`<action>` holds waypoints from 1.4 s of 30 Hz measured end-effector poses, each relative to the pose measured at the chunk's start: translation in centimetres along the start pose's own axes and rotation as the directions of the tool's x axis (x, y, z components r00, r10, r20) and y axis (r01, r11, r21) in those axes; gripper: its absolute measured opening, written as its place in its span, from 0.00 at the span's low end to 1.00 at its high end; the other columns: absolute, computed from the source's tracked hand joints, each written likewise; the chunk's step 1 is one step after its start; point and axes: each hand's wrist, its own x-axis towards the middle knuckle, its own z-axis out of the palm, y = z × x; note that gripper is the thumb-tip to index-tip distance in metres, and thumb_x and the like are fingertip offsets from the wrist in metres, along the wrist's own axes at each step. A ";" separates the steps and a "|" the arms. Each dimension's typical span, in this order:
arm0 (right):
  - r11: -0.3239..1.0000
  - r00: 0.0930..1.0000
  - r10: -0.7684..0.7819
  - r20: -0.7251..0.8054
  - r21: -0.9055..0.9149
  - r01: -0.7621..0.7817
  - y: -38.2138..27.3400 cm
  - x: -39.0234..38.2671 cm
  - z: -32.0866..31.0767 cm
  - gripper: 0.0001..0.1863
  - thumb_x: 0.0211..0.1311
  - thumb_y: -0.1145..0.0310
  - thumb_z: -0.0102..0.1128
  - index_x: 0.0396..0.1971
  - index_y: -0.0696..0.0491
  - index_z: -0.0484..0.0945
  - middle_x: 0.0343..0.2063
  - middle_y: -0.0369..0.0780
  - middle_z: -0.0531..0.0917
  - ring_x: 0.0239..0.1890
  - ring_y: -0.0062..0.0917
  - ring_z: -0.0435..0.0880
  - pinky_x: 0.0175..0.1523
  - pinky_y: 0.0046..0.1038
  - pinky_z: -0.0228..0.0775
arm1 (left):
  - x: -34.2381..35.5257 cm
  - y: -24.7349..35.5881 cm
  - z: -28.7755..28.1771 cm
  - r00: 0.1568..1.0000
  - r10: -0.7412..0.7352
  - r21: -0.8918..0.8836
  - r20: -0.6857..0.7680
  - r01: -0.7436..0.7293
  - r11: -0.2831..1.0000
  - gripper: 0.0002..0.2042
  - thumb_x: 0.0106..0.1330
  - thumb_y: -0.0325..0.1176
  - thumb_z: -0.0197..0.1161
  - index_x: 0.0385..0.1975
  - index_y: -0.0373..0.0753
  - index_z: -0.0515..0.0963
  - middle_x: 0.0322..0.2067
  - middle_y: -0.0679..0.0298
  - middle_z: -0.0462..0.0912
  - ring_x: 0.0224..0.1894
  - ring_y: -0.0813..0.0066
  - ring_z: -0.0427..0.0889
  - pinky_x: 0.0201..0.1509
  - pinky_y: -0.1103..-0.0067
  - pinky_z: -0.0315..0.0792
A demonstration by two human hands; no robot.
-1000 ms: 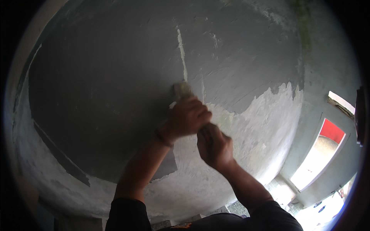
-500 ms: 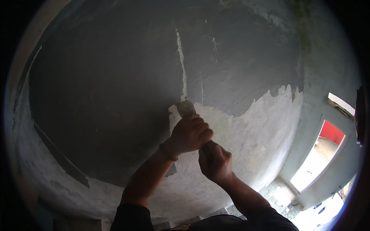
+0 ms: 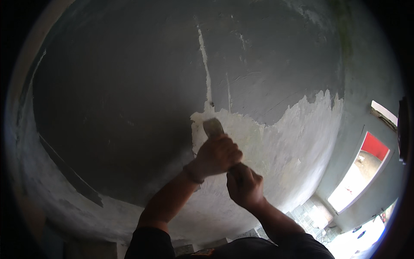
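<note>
Both of my hands are wrapped round the handle of a flat-bladed scraper (image 3: pixel 213 127): my left hand (image 3: pixel 217 154) higher up, near the blade, and my right hand (image 3: pixel 245 186) below it. The blade lies over the pale bare patch (image 3: pixel 278 159) of a wall (image 3: pixel 112 86) mostly coated in dark grey. Just above the blade, a jagged pale strip (image 3: pixel 204 60) runs up through the grey coat, with a thinner scratched line (image 3: pixel 229 95) to its right. Whether the blade touches the surface, I cannot tell.
A greenish-grey side wall (image 3: pixel 353 73) on the right has a bright doorway (image 3: pixel 353 181) with a red upper panel (image 3: pixel 375 143) and a narrow opening (image 3: pixel 384 111) above it. Tiles (image 3: pixel 308 216) show at its foot. A pale edge strip (image 3: pixel 28 64) borders the wall on the left.
Both hands and the scraper have moved downward and slightly right along the wall, from the foot of the pale strip onto the pale patch. The strip is now uncovered down to that patch.
</note>
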 end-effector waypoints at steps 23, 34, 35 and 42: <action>0.992 0.986 -0.119 -0.114 0.033 0.124 -0.1 1.8 -0.5 0.11 0.59 0.77 0.66 0.41 0.58 0.76 0.28 0.46 0.85 0.28 0.40 0.88 0.32 0.33 0.80 | 2.1 -1.0 -1.0 1.000 0.026 0.003 0.015 -0.026 1.000 0.06 0.51 0.30 0.68 0.22 0.45 0.75 0.23 0.67 0.76 0.30 0.67 0.80 0.46 0.68 0.78; 0.995 0.985 -0.097 -0.146 -0.016 0.095 0.1 2.6 -0.1 0.05 0.57 0.76 0.65 0.32 0.54 0.78 0.25 0.39 0.80 0.23 0.32 0.83 0.24 0.32 0.75 | 2.6 -1.5 -0.9 0.983 0.161 0.077 -0.089 -0.155 0.985 0.06 0.55 0.32 0.63 0.22 0.45 0.71 0.21 0.68 0.72 0.29 0.72 0.79 0.42 0.72 0.76; 0.987 0.968 -0.158 -0.194 0.002 0.161 0.1 2.9 -0.1 0.05 0.57 0.76 0.64 0.32 0.54 0.78 0.25 0.39 0.80 0.23 0.32 0.83 0.23 0.32 0.75 | 2.7 -1.6 -1.1 0.996 0.091 0.015 0.002 -0.091 0.996 0.05 0.53 0.30 0.67 0.23 0.45 0.76 0.23 0.66 0.76 0.30 0.67 0.81 0.48 0.69 0.80; 0.999 0.997 -0.036 -0.072 0.008 0.037 0.3 4.9 -0.6 0.09 0.61 0.79 0.63 0.40 0.59 0.75 0.27 0.47 0.85 0.27 0.41 0.88 0.30 0.34 0.80 | 3.4 -3.9 -1.4 0.997 -0.082 0.071 0.013 0.080 0.994 0.07 0.51 0.30 0.68 0.22 0.45 0.74 0.24 0.66 0.75 0.30 0.67 0.81 0.46 0.68 0.79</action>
